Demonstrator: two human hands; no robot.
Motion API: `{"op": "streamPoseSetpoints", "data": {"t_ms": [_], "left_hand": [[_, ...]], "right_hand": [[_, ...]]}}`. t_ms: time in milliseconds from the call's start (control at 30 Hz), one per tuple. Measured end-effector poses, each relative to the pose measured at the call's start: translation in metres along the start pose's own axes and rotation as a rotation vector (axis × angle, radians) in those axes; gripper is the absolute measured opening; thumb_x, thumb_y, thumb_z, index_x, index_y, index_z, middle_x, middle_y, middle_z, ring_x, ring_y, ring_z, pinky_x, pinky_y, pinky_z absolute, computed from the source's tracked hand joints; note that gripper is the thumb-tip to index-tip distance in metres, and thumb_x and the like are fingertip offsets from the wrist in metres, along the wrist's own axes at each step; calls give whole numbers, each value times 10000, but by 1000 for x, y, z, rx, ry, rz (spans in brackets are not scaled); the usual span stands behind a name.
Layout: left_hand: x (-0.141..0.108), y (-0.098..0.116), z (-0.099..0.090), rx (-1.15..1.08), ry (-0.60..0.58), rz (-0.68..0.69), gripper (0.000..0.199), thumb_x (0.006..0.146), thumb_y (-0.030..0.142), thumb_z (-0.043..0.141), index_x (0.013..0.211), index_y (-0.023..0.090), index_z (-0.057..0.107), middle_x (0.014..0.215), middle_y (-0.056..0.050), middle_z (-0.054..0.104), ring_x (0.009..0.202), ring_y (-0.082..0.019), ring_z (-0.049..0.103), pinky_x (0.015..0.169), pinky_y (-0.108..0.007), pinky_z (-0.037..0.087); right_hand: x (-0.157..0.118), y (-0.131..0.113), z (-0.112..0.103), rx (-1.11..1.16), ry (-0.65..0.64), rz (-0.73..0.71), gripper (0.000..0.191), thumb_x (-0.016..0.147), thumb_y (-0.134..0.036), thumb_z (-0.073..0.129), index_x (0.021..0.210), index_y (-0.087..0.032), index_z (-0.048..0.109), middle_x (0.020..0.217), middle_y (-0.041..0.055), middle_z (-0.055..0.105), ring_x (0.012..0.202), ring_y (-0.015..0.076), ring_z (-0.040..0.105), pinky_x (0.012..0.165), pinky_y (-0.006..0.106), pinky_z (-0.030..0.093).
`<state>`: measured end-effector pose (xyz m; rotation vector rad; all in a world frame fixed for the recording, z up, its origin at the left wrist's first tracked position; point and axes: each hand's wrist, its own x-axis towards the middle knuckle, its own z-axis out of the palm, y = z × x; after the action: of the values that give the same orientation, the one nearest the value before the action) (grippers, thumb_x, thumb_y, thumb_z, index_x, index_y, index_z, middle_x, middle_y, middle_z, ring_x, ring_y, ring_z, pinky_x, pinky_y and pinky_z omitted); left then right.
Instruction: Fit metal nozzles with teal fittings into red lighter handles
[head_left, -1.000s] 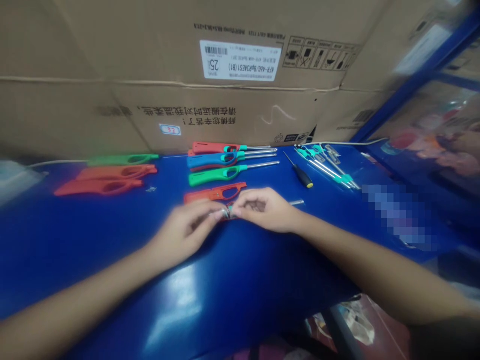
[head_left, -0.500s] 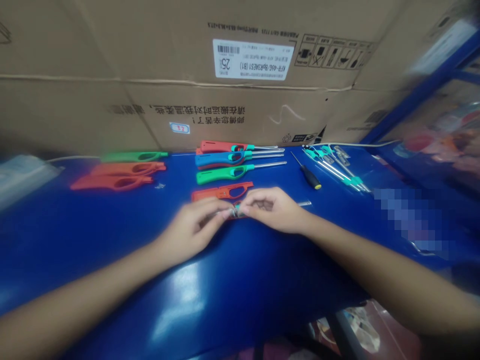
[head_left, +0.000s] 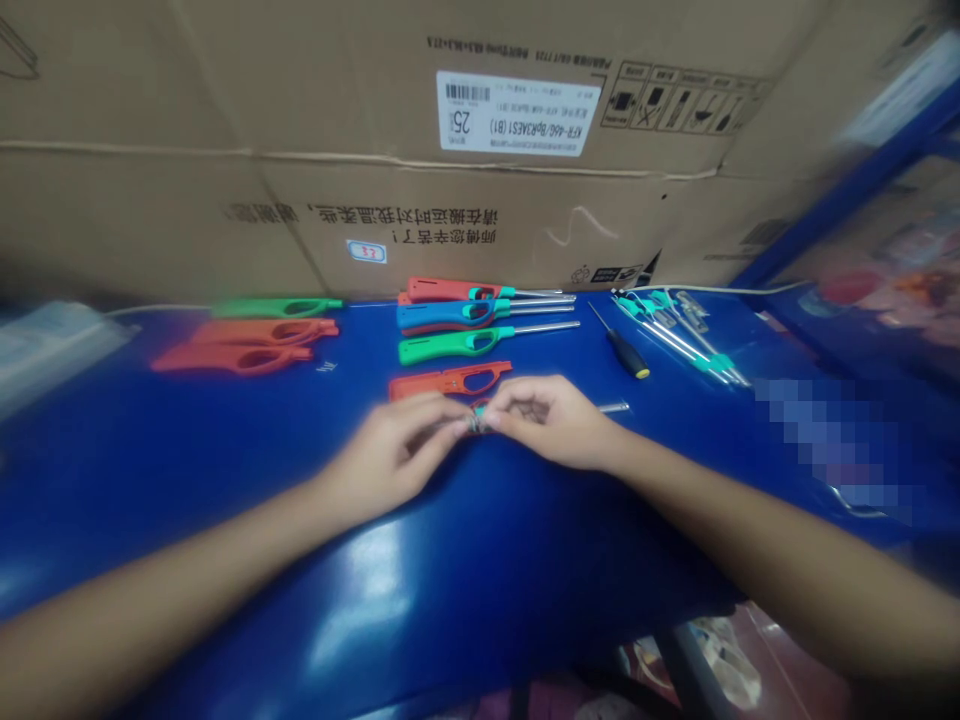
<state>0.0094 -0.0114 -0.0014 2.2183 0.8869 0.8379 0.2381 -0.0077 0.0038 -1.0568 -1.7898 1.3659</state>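
Observation:
My left hand (head_left: 405, 450) and my right hand (head_left: 559, 420) meet at the middle of the blue table, thumbs and fingers pinched together. Between their fingertips is a small greenish and metallic part (head_left: 478, 415), too small to make out fully. Both hands lie over a lighter body that they mostly cover; its metal tube (head_left: 615, 407) sticks out to the right of my right hand. Just beyond my fingers rests an orange half shell (head_left: 450, 381). Farther back are a green lighter (head_left: 446, 347), a blue lighter (head_left: 435, 316) and a red lighter (head_left: 442, 289).
Orange shells (head_left: 232, 358) and a green shell (head_left: 274, 308) lie at the left. A black screwdriver (head_left: 626, 355) and metal tubes with teal parts (head_left: 686, 345) sit at the right. A cardboard wall (head_left: 360, 110) stands behind the blue table (head_left: 300, 600).
The view has shifted slightly, moving the scene a little to the right. Both hands stay at the same spot, with the fingertips a little closer together.

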Motion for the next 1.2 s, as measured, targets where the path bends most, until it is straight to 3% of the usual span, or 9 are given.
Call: {"op": "streamPoseSetpoints", "data": {"t_ms": [333, 600, 867, 1200], "left_hand": [[-1, 1, 1, -18, 16, -19, 176, 988, 272, 570, 1023, 165, 706, 934, -31, 741, 756, -121, 674, 648, -186, 492], [-1, 2, 1, -20, 27, -44, 201, 985, 301, 564, 1007, 165, 711, 912, -40, 750, 714, -129, 668, 622, -196, 496], [1, 0, 3, -21, 106, -101, 222, 956, 339, 611, 984, 163, 744, 874, -38, 773, 621, -119, 652, 549, -194, 476], [0, 1, 2, -54, 80, -103, 234, 960, 340, 607, 989, 158, 749, 938, -65, 787, 723, -155, 720, 569, -200, 517]], "right_hand": [[-1, -5, 5, -49, 25, 22, 293, 844, -447, 687, 809, -156, 677, 670, -14, 548, 585, 95, 449, 521, 227, 362], [0, -4, 5, 25, 49, 71, 379, 774, -525, 758, 806, -154, 686, 681, -1, 594, 619, 112, 512, 567, 246, 426], [4, -3, 4, 119, 76, 101, 369, 740, -494, 789, 832, -149, 696, 743, 15, 653, 652, 112, 557, 625, 259, 465], [1, -4, 7, 64, 78, 97, 264, 803, -407, 738, 841, -147, 708, 732, 19, 668, 646, 116, 578, 625, 259, 486]]}}
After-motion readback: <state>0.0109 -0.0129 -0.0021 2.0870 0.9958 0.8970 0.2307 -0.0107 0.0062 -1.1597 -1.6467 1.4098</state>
